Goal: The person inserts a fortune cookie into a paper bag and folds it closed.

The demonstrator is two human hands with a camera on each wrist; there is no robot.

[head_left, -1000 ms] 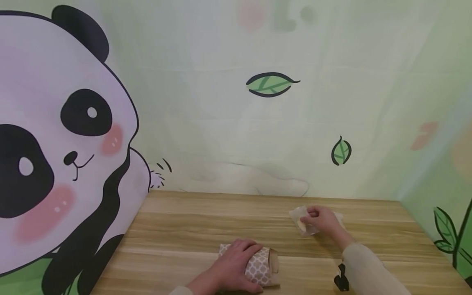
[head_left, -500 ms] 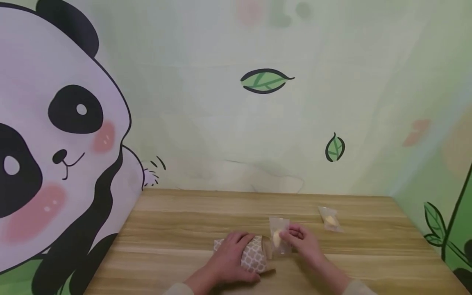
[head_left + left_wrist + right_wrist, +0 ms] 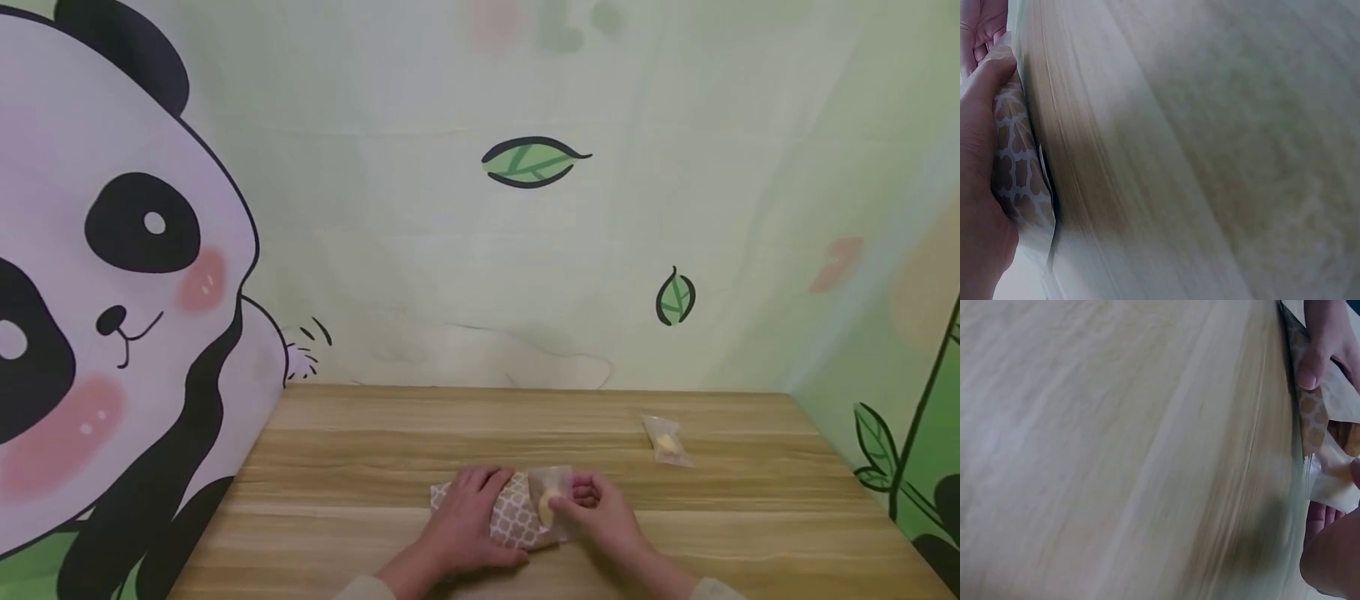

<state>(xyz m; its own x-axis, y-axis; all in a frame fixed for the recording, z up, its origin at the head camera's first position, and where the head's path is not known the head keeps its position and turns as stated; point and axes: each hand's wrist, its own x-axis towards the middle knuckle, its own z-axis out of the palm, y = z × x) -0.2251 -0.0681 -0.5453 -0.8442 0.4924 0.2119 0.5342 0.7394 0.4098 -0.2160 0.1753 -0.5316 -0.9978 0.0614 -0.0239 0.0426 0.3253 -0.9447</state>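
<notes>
Bag (image 3: 516,515): landmark for this entry; paper, brown with a white lattice print, lying on its side on the table (image 3: 360,454), mouth facing right.
Left hand (image 3: 467,518): yours, spread over the top of the bag and gripping it, thumb on the near side, fingers reaching over to the far side.
Right hand (image 3: 606,515): yours, just right of the bag's mouth, fingers drawn in narrow, pinching the packet (image 3: 546,502) with the thumb.
Packet: clear, with a pale yellow piece in it; held at the bag's mouth and overlapping it in your head view; you cannot tell whether any part is inside.
Second packet (image 3: 666,443): similar, lying on the table beyond the bag and to its right, well apart from both your hands.
Wall (image 3: 412,250): pale green, behind the bag past the table's far edge; printed with a panda (image 3: 161,308) to the bag's left and leaves.
</notes>
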